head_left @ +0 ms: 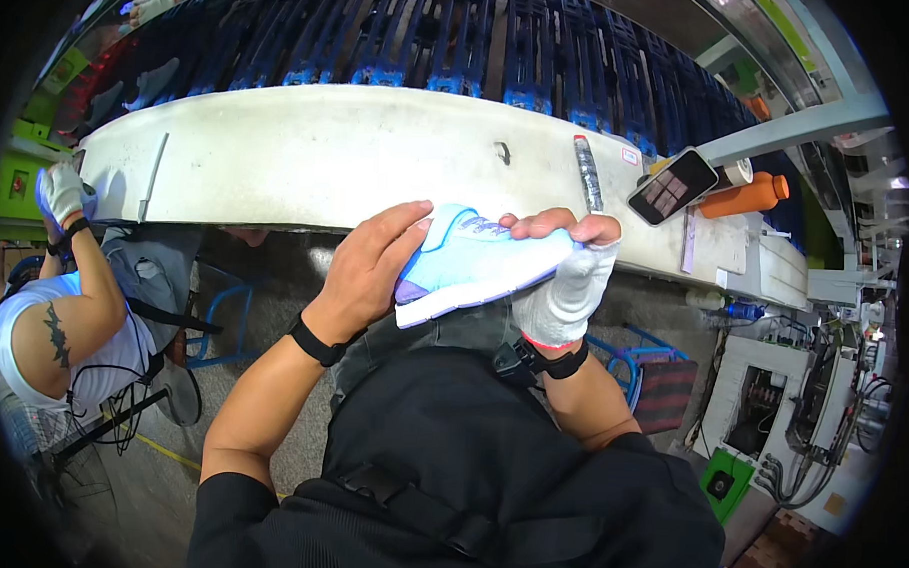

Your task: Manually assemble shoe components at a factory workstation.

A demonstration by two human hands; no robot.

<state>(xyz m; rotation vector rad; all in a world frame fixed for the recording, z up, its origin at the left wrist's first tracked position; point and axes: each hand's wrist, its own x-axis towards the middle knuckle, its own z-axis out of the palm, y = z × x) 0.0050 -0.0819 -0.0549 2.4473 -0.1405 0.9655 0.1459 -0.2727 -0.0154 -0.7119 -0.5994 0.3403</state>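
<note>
Over the near edge of the white bench, a light blue sneaker (490, 257) with a white sole is held sideways, its toe to the right. Dark patterned lacing shows on its top. My right hand (569, 280), in a white fingerless glove, grips the toe with bare fingertips over the upper. At the heel end, my bare left hand (373, 263) is closed around the back of the sneaker, its fingers reaching up beside the collar. The inside of the sneaker is hidden from here.
On the white bench (279, 148) lie a tape-wrapped tool (588, 176), a phone (672, 186), an orange bottle (744, 197) and a small dark piece (502, 152). A blue slatted conveyor (423, 43) runs behind. To the left sits a co-worker (68, 321) with gloved hands.
</note>
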